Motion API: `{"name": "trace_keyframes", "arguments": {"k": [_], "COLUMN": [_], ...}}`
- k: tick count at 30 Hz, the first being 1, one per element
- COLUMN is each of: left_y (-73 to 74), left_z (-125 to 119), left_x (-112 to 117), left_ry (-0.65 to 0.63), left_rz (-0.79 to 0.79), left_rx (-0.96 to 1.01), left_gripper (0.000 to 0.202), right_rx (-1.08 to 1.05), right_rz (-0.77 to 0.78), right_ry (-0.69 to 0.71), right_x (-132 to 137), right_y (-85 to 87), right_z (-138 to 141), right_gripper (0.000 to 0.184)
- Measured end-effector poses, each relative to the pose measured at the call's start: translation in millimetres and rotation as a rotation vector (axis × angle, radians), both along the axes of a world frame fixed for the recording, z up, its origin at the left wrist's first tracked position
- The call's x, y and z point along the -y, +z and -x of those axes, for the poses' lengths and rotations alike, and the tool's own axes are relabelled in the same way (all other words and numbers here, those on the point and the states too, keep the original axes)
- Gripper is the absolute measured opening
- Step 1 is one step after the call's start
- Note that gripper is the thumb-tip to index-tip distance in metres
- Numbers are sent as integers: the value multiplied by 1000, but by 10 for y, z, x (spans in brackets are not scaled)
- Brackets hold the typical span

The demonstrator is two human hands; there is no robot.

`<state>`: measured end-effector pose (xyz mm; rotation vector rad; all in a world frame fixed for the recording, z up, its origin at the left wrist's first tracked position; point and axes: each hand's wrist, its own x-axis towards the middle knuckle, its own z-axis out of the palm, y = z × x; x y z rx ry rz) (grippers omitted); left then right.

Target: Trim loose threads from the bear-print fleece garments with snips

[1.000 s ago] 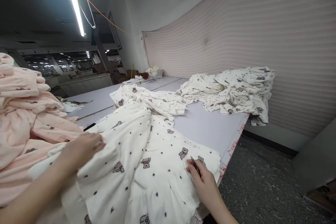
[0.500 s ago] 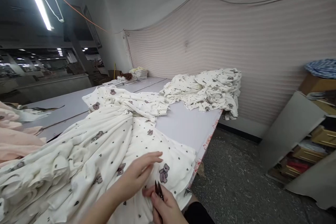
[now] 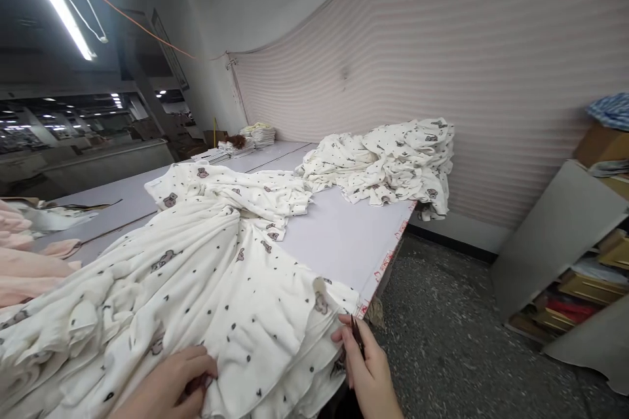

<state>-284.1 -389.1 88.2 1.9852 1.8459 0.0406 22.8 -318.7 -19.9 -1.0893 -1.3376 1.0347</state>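
White bear-print fabric (image 3: 265,314) lies in a large gathered heap over the near part of the table, its layered edges fanning toward the table's right side. My left hand (image 3: 171,381) is on the heap at the bottom, fingers curled and closed on a fold of the fabric. Beside the heap's right edge, my right hand (image 3: 368,366) holds dark thread snips (image 3: 358,337), points upward. Whether the right fingers also touch the cloth I cannot tell.
A second pile of the same print (image 3: 383,160) hangs partly over the table's far right edge. Pink fabric (image 3: 34,268) lies on the left. Folded cloth (image 3: 258,135) is stacked at the back. A cabinet (image 3: 555,229) with drawers stands right, across the dark floor.
My left hand has moved down and left and now grips the fabric. My right hand has shifted right with the snips. The heap's right-hand edge has lifted and folded back, showing its layers.
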Motion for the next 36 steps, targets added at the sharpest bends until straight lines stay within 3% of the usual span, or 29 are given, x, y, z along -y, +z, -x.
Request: {"name": "trace_keyframes", "arguments": {"k": [2,5,7,10,13,18,24,28,32,36], "left_y": [96,138,49,-204,-418,-476,-389,-299,-200,-194], "left_z": [-201,-588,-870,-1228,-1383,-1262,-1156,-1152,-1159,-1152], "left_x": [-61,-153,-223,-345,-432,-420,-383,-342,-299,-305], "left_ry": [60,87,1,-111,-79,-6,73,156,293,377], "left_rz": [-11,-200,-419,-736,-851,-869,-774,-647,-448,-324], "left_rx": [-142,-341,-298,-188,-65,158,400,567,715,831], "left_gripper": [24,23,20,27,27,28,13,12,20,26], "right_rx": [17,45,67,81,84,187,162,143,95,155], "right_rz": [-33,-80,-93,-41,-16,-171,-389,-369,-302,-265], "right_ry": [-13,44,117,206,246,273,372,312,272,308], "right_x": [-41,-141,-214,-289,-303,-218,-165,-177,-141,-123], "right_y": [20,78,140,242,319,417,483,490,499,550], "right_z": [50,115,147,167,140,94,278,399,423,367], "right_gripper": [34,34,34,30,24,9,21,12,17,13]}}
